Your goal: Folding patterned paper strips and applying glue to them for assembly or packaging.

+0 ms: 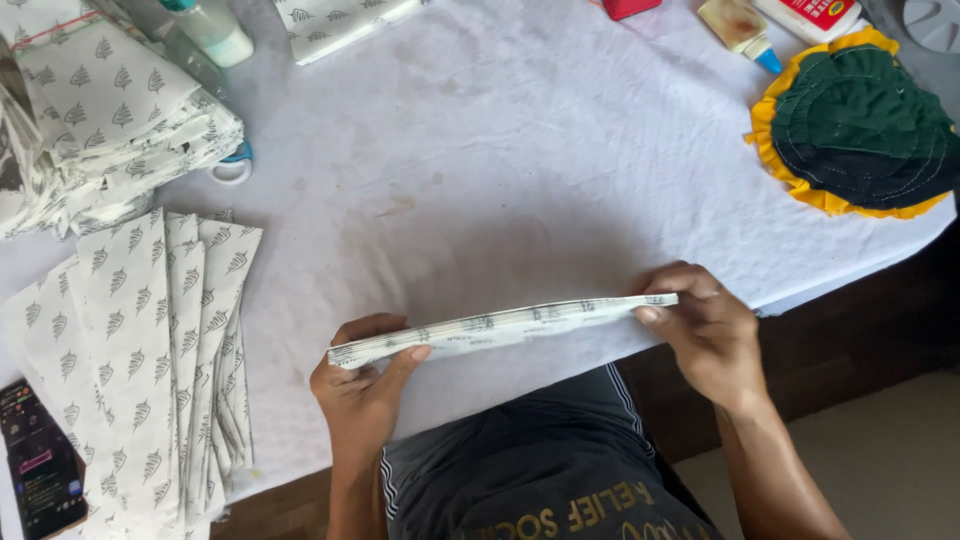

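Both hands pinching folded paper, table edge near

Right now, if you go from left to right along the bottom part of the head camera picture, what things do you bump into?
Phone → fanned stack of leaf-print paper bags → left hand → folded paper bag held edge-on → right hand.

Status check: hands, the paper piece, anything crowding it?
Left hand and right hand pinch opposite ends of folded leaf-print paper, edge-on. Finished stack lies left, apart.

Bare cloth ahead; paper stacks crowd the left.
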